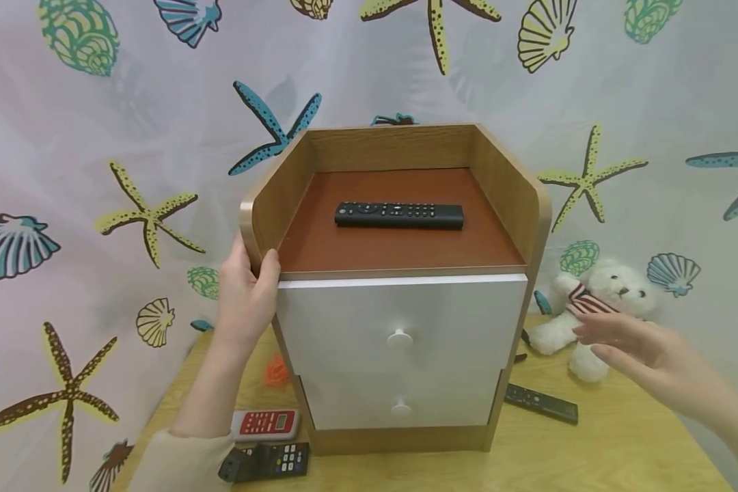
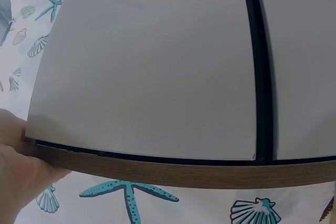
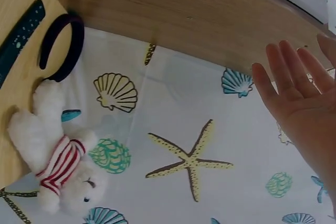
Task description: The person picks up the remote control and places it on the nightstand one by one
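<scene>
- One cabinet [image 1: 400, 307] stands on the tabletop [image 1: 406, 473], black remote [image 1: 400, 216] on top.
- Left hand [image 1: 246, 294]: grip clasped round its left panel [image 1: 279, 198].
- Right hand [image 1: 646, 352]: grip loosely extended, holding nothing.
- One-sided pulling could twist the cabinet, sliding the remote.

Little cabinet [image 1: 400, 297], wood-look, pretty boxy. Raised rim [image 1: 393, 150] round back and sides of reddish-brown top [image 1: 400, 249]. Two white drawers [image 1: 344, 348] stacked, white knob [image 1: 400, 338] on each. Standing on bench [image 1: 406, 475], drawers facing head camera.

L fingers [image 1: 238, 257] round cab. edge [image 1: 249, 222]
</scene>
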The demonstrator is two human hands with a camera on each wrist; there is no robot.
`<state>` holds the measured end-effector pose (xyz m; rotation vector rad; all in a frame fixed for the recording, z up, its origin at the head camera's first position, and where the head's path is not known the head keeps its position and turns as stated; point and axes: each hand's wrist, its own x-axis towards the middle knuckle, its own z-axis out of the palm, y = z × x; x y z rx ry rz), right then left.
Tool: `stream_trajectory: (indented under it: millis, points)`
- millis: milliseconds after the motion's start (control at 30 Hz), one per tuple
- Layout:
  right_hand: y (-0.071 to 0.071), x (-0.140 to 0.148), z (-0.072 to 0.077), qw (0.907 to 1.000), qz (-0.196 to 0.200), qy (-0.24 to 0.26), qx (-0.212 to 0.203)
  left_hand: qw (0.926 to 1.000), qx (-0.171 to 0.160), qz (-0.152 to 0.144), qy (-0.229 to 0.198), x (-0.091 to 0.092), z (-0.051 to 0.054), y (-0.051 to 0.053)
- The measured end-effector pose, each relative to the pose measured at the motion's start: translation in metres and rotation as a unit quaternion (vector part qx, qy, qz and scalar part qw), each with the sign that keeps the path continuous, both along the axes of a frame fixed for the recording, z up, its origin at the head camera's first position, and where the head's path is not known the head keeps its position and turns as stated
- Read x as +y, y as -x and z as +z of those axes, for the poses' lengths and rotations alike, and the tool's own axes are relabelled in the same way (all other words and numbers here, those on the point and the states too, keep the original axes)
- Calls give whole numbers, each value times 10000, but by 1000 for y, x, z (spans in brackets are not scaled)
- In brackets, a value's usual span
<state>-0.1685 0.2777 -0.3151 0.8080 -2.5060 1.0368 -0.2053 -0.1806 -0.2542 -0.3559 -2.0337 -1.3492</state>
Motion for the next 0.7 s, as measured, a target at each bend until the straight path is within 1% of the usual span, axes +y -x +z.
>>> stream_trajectory:
  millis: [100,200,333,500,700]
  points:
    - [7,6,-16,9997,110,206,39,10000,29,0,-6,0,0,1]
    - [12,12,-29,9992,147,373,-84,10000,26,7,-21,-1,-1,1]
    - [17,16,-45,9982,41,500,-333,10000,-33,38,-63,-1,-3,-1]
    - [23,18,-63,9966,-107,631,-521,9999,-110,36,-76,0,-2,-2]
    - [33,20,-84,9951,-214,560,-789,9999,-146,6,-88,0,-1,-2]
